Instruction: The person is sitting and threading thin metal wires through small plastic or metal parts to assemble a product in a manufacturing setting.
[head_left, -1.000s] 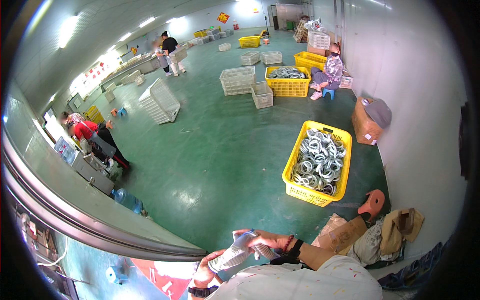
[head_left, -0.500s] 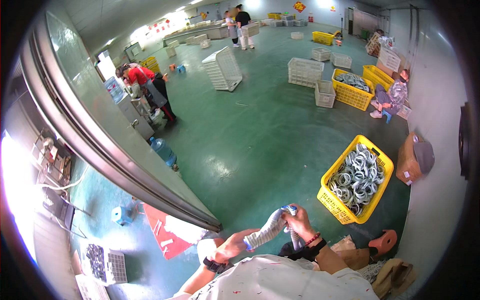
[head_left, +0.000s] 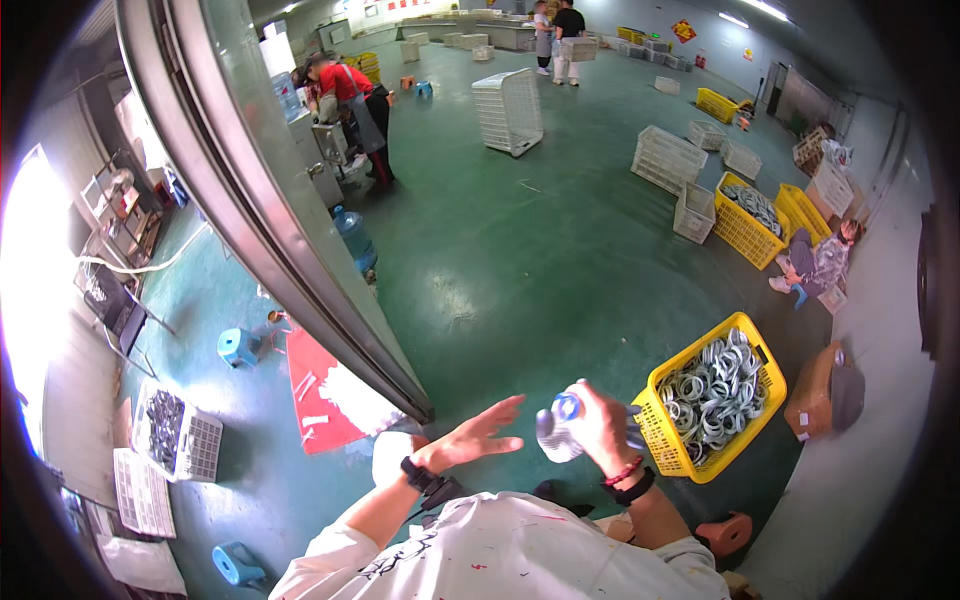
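Observation:
My right hand (head_left: pixel 603 432) grips a ribbed grey-and-white bundle (head_left: pixel 556 442), with a round blue piece (head_left: pixel 567 405) showing at its top. Part of the bundle is hidden behind my fingers, and motion smears it slightly. My left hand (head_left: pixel 476 436) is apart from it, fingers stretched and thumb out, holding nothing. Close to my right hand stands a yellow plastic basket (head_left: pixel 655 424) heaped with grey-white rings (head_left: pixel 722 390).
A metal-edged sliding door (head_left: pixel 290 220) rises at left. Beyond it are a red sheet (head_left: pixel 312 410), a blue stool (head_left: pixel 238 347) and a white crate (head_left: pixel 205 450). A cardboard box (head_left: pixel 815 390) stands by the right wall. A seated person (head_left: pixel 825 262) and several others are farther off.
My left hand has let go of the ribbed bundle and opened. The bundle, stretched between both hands before, is now in my right hand alone. The view has shifted.

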